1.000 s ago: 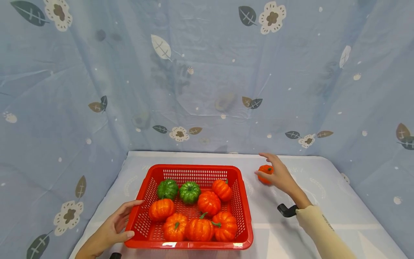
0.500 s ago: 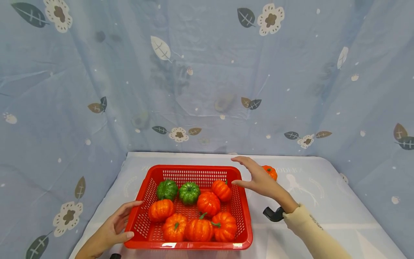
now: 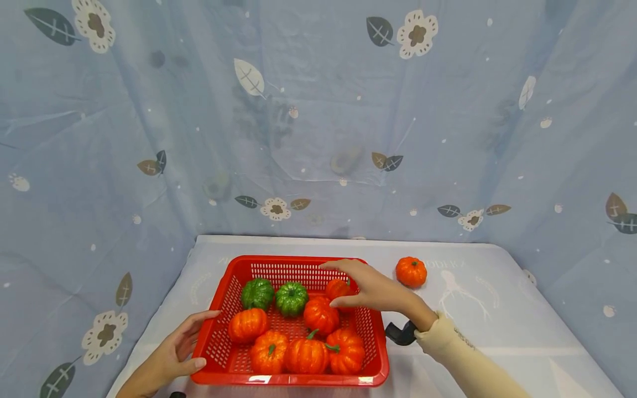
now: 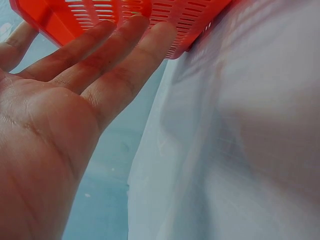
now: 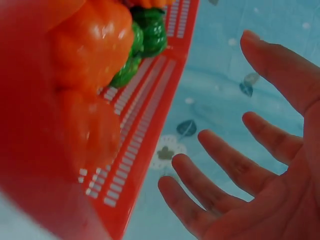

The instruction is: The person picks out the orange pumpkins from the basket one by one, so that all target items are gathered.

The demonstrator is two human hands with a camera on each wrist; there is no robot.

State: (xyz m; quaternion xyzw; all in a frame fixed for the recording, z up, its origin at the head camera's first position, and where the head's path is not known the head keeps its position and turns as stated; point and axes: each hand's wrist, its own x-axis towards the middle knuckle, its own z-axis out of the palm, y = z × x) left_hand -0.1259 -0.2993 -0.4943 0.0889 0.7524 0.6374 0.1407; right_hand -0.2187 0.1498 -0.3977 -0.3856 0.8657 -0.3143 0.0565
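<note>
A red plastic basket [image 3: 291,380] holds several small orange pumpkins [image 3: 321,316] and two green pumpkins [image 3: 291,299]. At the basket's left side is my left hand [image 3: 171,351], its thumb near the front corner. The left wrist view shows its fingers [image 4: 160,37] extended against the slotted wall. My right hand [image 3: 373,287] is over the basket's right side, thumb and fingers spread, partly covering the back right pumpkin. Nothing is in its grasp, and the right wrist view shows its spread fingers [image 5: 235,170] beside the basket rim.
A single orange pumpkin [image 3: 411,272] sits on the table to the right of the basket, toward the back. Blue patterned cloth [image 3: 318,138] encloses the back and sides of the white-covered table [image 3: 497,331]. A black bracket [image 3: 400,334] is under the right wrist.
My right hand has moved left from around the lone orange pumpkin to over the basket's right side, leaving that pumpkin on the table. My left hand has stayed at the basket.
</note>
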